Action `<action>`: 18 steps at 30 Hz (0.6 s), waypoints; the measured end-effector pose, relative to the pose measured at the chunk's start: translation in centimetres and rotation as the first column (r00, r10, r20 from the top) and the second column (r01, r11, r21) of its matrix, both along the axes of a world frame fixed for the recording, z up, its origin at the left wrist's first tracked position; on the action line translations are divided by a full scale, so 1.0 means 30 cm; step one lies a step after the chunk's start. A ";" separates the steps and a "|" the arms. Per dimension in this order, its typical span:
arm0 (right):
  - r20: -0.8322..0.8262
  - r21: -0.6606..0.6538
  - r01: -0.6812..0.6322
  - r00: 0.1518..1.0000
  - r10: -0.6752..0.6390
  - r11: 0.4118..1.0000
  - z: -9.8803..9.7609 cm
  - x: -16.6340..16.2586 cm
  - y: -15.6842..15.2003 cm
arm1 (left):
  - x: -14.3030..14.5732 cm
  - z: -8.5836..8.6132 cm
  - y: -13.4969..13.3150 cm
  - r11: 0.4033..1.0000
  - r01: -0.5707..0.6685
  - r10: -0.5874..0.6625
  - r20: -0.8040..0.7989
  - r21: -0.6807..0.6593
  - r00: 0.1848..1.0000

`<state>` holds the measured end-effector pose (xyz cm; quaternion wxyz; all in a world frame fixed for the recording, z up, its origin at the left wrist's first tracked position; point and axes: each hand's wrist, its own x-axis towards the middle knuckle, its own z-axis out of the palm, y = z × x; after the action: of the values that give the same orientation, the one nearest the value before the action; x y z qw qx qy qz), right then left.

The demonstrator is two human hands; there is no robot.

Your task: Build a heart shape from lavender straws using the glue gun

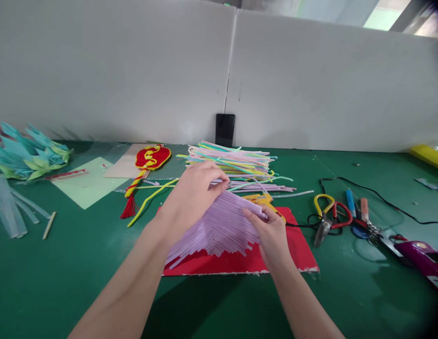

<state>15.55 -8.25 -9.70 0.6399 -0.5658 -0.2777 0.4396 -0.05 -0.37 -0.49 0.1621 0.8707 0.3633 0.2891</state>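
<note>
A lilac sheet of pipe cleaners [219, 226], laid side by side in a V pattern with uneven lower ends, is tilted up over a red board [296, 254]. My right hand [273, 233] grips the sheet by its right edge, thumb on the front face. At the sheet's top edge, my left hand [195, 193] has thumb and fingertips pinched together; what lies between them is too small to make out. Behind the hands lies a pile of pastel pipe cleaners [229, 160]. A yellow glue gun [257, 199] rests partly hidden behind the sheet.
Red-and-yellow scissors [333, 212], a purple-handled tool [421, 261] and a black cable [377, 189] lie to the right. Leftward are a red fan-shaped ornament with tassel [153, 158], green paper [88, 183], glue sticks [9, 207] and a teal paper flower [31, 150]. A phone [225, 129] leans on the partition.
</note>
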 end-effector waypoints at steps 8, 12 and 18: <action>0.058 0.018 -0.007 0.998 0.006 1.000 -0.010 0.002 0.000 | 0.027 0.013 -0.043 0.995 0.101 -0.094 -0.182 0.029 0.979; 0.099 0.023 -0.014 0.995 0.011 1.000 -0.011 0.004 0.002 | 0.025 0.001 -0.041 0.993 0.120 -0.120 -0.189 -0.011 0.975; 0.199 0.039 -0.049 0.979 0.040 0.998 -0.002 -0.002 -0.005 | 0.031 0.008 -0.047 0.994 0.112 -0.111 -0.223 -0.008 0.968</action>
<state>15.49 -8.42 -9.77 0.6114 -0.5863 -0.3621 0.3891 0.90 -1.79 -0.24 0.1342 0.9171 0.3290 0.1807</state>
